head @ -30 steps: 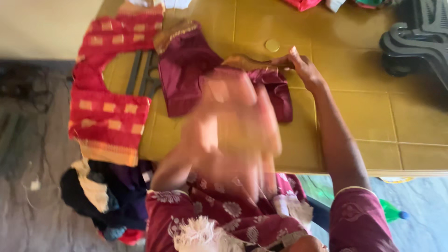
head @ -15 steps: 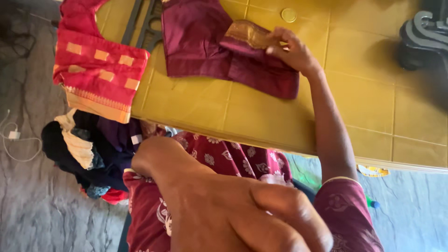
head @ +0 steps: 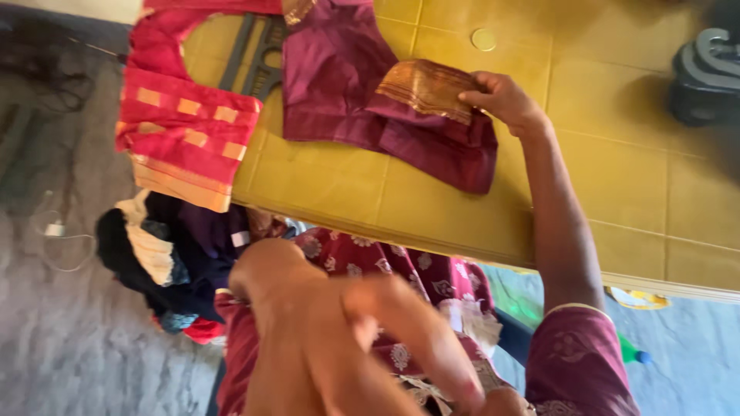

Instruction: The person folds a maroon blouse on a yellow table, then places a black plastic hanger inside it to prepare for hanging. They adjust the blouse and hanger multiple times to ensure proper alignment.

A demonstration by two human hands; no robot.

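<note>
Pinching the gold-bordered sleeve (head: 428, 88) of the maroon blouse (head: 347, 85) w/ my right hand (head: 501, 98): thumb and fingertips closed on the sleeve's right edge, arm stretched out across the yellow tiled table (head: 601, 185). Blouse lies flat on the tabletop, upper centre of view, sleeve folded back over the body of the garment; lower hem sits well in from the table's near edge.

Left hand (head: 339, 339): close to the camera, blurred, low in frame over my lap; fingers point down-right, loosely together. Whether it grips anything I cannot tell. It is well apart from the blouse.

Also shown:
- red blouse w/ orange-gold squares (head: 181, 115), left of the maroon one, draped over the table's left edge, touching or just beside it at the top.
- dark metal piece (head: 254, 58) lying between the two blouses, partly covered.
- small round yellow disc (head: 483, 39) on the table beyond my right hand.
- heap of dark and cream cloth (head: 162, 254) on the grey floor (head: 69, 354), below the table's left corner.
- black plastic chair (head: 705, 73), far right, part in view.
- my lap in maroon floral fabric (head: 401, 270), under the table edge.
</note>
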